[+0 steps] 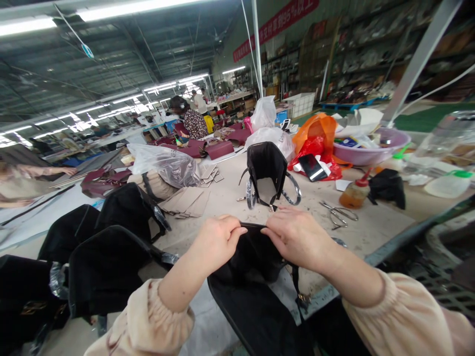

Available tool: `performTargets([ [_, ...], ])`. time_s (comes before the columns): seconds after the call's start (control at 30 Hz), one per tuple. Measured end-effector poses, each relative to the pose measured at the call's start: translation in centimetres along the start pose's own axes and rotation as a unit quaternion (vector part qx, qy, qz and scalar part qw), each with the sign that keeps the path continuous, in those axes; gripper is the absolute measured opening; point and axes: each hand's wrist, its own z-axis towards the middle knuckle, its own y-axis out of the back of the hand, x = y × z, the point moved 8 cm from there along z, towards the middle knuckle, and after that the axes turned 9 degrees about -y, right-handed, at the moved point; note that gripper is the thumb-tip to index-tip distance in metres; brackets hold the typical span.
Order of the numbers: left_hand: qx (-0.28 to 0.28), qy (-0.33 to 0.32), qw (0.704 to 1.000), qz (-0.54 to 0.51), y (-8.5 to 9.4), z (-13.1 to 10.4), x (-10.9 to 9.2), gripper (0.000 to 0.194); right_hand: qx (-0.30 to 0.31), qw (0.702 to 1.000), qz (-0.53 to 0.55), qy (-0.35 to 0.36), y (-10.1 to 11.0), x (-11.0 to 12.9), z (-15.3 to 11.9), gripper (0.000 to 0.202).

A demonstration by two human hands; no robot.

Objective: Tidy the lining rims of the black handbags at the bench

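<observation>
Black bag [256, 309], lower centre of frame. Rim [253, 226]: crosswise between left hand [218, 242] and right hand [302, 237], both closed, pinching it. Neither hand nearer; bag body below.

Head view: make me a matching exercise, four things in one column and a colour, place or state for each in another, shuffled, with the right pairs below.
1. Basin
2. Scissors
3. Left hand
4. Bottle nearest the scissors

A. Pinching the edge of a black bag
B. Amber contents, red top
C. Pale purple
D. Bare metal, lying on the table

Pairs: 1-C, 2-D, 3-A, 4-B
</observation>
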Motion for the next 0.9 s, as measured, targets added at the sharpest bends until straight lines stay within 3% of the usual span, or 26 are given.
performTargets([
  [0.27, 0.002, 0.016, 0.998, 0.062, 0.0, 0.2, -0.3, 0.023, 0.005, 1.0, 0.003, -0.002, 0.0, 0.3, -0.4, 0.021],
  [0.5, 0.006, 0.001, 1.0, 0.022, -0.7, 0.9, -1.9, 0.022, 0.004, 1.0, -0.013, -0.011, 1.0, -0.2, -2.6, 0.024],
  [0.67, 0.0, -0.038, 0.999, -0.002, -1.0, 2.1, -3.7, 0.02, 0.032, 0.994, -0.046, -0.098, 2.2, -1.5, -4.1, 0.027],
  [0.9, -0.008, -0.04, 0.999, 0.009, -1.8, 2.9, -2.6, 0.018, 0.052, 0.971, -0.091, -0.217, 1.2, -0.4, -1.7, 0.017],
])
